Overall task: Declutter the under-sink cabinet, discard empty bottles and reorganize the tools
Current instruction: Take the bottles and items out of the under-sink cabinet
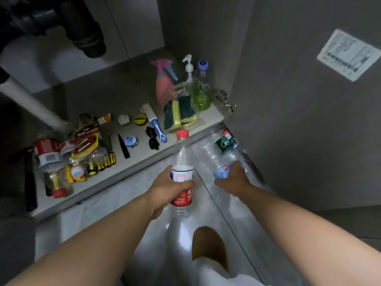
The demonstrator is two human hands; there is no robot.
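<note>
Holding two plastic bottles out over the pale floor in front of the open cabinet, the person has both arms stretched forward. The left grip (pixel 167 186) is clamped round the label of a clear bottle with a red cap (pixel 181 155), whose cap points at the front edge of the cabinet floor (pixel 142 154). The right grip (pixel 233 178) is curled round the near end of a clear bottle with a green label (pixel 223 144), which slants along the foot of the grey door (pixel 309 120); something blue shows under the fingers, and I cannot tell what it is. Just behind it, against the door, lies another clear bottle with a red label (pixel 227 133). Inside the cabinet, at the right, stand a pink spray bottle (pixel 162 83), a pump bottle of green liquid (pixel 201 93) and a bottle with a purple cap (pixel 203 66), with a bag of sponges (pixel 181 112) in front of them. Beside the bag lies a brush with a blue and white handle (pixel 156 124). Further left are yellow and black screwdrivers (pixel 105 159) and a heap of jars (pixel 47 151). A dark drain pipe (pixel 82 27) hangs above, and a paper sheet (pixel 348 54) is stuck on the door.
</note>
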